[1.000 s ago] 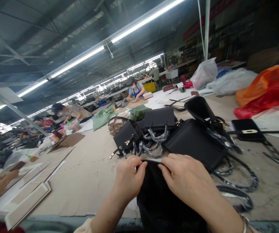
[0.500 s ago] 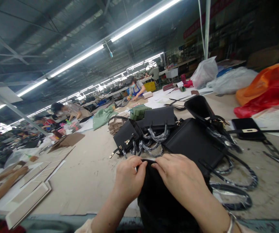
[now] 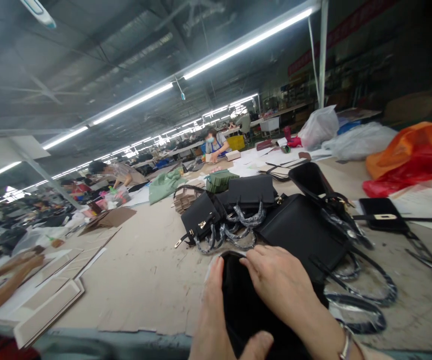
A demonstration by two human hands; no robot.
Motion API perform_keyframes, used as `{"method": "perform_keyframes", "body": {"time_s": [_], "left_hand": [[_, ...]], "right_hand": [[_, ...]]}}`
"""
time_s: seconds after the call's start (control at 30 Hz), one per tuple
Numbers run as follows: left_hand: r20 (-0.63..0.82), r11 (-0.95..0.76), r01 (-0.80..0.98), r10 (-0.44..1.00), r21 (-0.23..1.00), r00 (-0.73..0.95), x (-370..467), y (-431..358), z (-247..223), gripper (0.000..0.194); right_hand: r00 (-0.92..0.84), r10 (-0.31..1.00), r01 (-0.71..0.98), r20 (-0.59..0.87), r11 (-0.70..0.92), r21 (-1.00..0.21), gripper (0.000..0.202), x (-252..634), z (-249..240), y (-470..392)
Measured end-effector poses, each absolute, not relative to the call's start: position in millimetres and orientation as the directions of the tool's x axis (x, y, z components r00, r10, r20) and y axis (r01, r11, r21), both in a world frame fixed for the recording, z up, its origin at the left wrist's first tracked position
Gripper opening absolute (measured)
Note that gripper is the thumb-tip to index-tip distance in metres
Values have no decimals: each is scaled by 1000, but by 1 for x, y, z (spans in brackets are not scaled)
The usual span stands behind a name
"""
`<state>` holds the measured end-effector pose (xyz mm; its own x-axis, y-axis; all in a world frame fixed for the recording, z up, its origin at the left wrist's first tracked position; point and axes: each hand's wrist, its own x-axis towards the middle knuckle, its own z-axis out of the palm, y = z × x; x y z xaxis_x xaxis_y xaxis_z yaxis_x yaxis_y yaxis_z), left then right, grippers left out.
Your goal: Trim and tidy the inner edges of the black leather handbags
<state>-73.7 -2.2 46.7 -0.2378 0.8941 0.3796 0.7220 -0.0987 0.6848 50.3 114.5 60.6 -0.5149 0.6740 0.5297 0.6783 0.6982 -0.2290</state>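
— We see long fluorescent tubes (image 3: 246, 45) overhead giving cool, even light; they blow out to white glare along their length.

— We also note soft, weak shadows on the table (image 3: 144, 270), a dark, murky ceiling, and wide-angle bending at the edges. The far hall smears into haze, and the near black fabric (image 3: 246, 310) loses all detail.
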Motion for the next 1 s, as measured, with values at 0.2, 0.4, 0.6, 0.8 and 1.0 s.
{"method": "perform_keyframes", "body": {"time_s": [0.2, 0.4, 0.6, 0.8, 1.0], "left_hand": [[347, -64, 665, 888, 744, -302, -64, -10, 28, 90], [225, -134, 460, 963, 878, -149, -109, 1, 51, 91], [102, -108, 438, 994, 892, 37, -151, 2, 78, 81], [312, -235, 795, 948, 560, 61, -128, 1, 86, 40], [350, -231, 897, 932, 378, 93, -116, 10, 84, 14]], "right_hand": [[-517, 723, 749, 457, 641, -168, 19, 43, 72, 110], [-588, 781, 781, 211, 616, -101, 25, 43, 92, 107], [-669, 730, 732, 138, 679, -45, 28, 59, 106, 90], [-664, 729, 743, 165, 669, 31, 31, 62, 103, 69], [-651, 732, 744, 201, 668, -20, 34, 64, 97, 62]]}}
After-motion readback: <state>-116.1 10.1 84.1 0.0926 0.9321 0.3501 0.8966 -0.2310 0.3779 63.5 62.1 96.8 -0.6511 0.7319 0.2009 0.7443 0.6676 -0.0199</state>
